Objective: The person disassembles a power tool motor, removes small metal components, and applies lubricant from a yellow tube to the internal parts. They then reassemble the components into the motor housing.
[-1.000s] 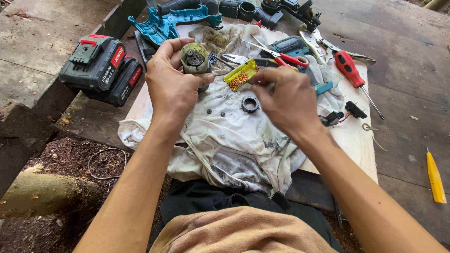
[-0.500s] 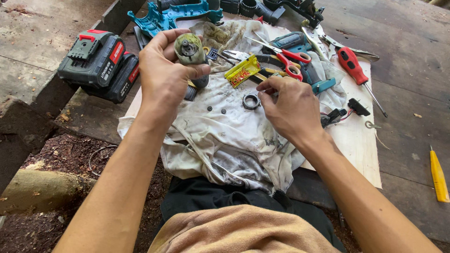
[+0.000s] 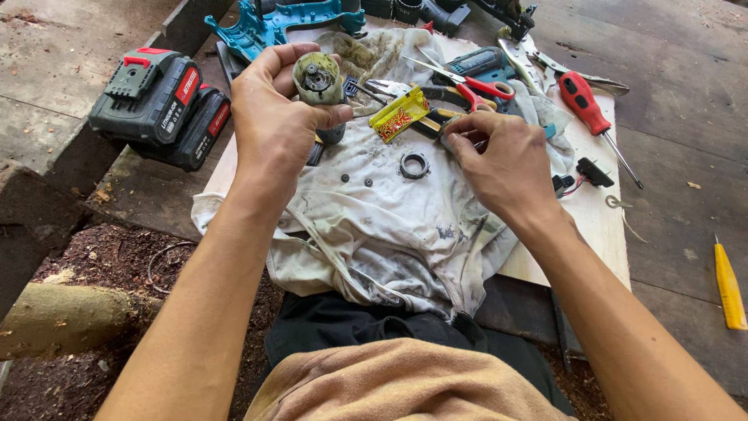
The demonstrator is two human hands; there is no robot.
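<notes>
Gripping the small cylindrical motor (image 3: 318,80) in your left hand (image 3: 276,117), you are wrapping the fingers (image 3: 331,117) around its body and tilting its geared end up toward your eyes, probably so you can look into it. Your right hand (image 3: 499,156) is resting low on the stained white cloth (image 3: 389,226), its fingers pinched together near the yellow packet (image 3: 399,114); whether they are closing on some small part, you cannot tell from here. The black ring (image 3: 414,165) is lying loose on the cloth between your hands, with two tiny dark pieces beside it. Further out, red-handled scissors (image 3: 467,90), a red screwdriver (image 3: 588,109) and teal tool housings (image 3: 273,19) are crowding the pale board (image 3: 600,226). Two battery packs (image 3: 160,105) are sitting left on worn wooden planks (image 3: 678,156), above sawdust-strewn ground.
</notes>
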